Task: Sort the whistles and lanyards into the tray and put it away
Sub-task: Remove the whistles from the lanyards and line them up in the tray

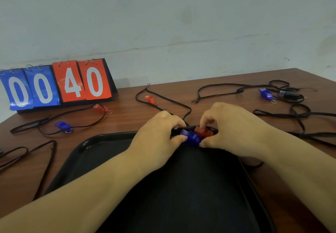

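just one head cam, looking forward and down, close over the tray (109, 138) toward the wall (181, 14) behind the table (127, 112).

A tray (94, 141) lies on the table (227, 80) nearest the person. Two whistles (195, 135) sit at its far edge between both hands. Behind it, whistles and cords are scattered left and right; a scoreboard (58, 85) stands far left.

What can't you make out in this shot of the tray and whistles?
- Head view: the blue whistle and red whistle are partly covered by the left hand and right hand.
- The tray is cut off by the bottom edge.
- The dark object far right is too blurred to identify.
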